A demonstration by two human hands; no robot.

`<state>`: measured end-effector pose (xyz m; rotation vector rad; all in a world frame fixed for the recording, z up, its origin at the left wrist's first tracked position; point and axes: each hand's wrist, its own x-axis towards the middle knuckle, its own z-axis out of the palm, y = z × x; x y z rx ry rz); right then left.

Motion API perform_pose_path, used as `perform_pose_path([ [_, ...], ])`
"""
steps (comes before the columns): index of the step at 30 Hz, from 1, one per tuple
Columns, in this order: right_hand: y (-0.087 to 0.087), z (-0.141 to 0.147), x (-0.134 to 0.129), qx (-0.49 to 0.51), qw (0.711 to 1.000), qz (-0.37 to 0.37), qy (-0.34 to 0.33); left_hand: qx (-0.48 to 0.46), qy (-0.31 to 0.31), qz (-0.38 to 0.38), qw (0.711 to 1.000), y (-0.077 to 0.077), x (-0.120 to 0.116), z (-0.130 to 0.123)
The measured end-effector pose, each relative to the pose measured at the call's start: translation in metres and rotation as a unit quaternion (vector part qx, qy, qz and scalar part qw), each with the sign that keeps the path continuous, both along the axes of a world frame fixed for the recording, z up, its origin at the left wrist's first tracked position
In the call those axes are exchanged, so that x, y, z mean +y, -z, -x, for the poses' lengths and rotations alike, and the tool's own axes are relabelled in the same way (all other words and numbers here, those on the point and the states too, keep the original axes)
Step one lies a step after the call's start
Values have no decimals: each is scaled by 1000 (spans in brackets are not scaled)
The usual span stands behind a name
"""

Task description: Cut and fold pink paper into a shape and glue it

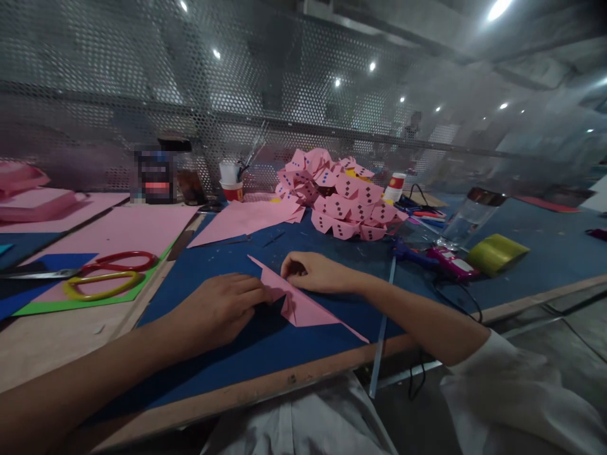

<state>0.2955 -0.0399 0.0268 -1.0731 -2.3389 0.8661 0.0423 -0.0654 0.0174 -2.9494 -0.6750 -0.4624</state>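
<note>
A folded piece of pink paper (310,311) lies slantwise on the blue table mat (190,373), with a long narrow point at each end and a small raised flap near its middle. My left hand (220,308) is closed at the paper's left side, its fingertips on the paper close to the flap. On the far side, my right hand (315,272) has its fingers curled in, gripping the paper's upper edge. Its fingertips are partly hidden. Beyond the hands stands a pile of folded pink paper pieces (348,205) with dark diamond marks.
Scissors (111,268) with red and yellow handles lie at left on coloured sheets. Flat pink paper (246,220) is behind my hands. At right are a purple glue gun (450,262), a yellow tape roll (497,254), a clear bottle (469,218) and a glue stick (383,328) overhanging the edge.
</note>
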Motion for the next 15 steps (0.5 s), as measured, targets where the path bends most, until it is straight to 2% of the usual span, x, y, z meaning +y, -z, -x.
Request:
perform_pose_path([
  [3, -2, -4, 0, -53, 994, -54, 76, -4, -1, -1, 1000, -1, -1, -1],
  [5, -4, -5, -2, -98, 988, -71, 94, -6, -3, 3, 1000, -1, -2, -1],
  [12, -7, -2, -8, -83, 996, -23, 40, -29, -3, -4, 1000, 0, -1, -2],
  [15, -7, -1, -10, -81, 994, -44, 52, -42, -4, -3, 999, 0, -2, -3],
])
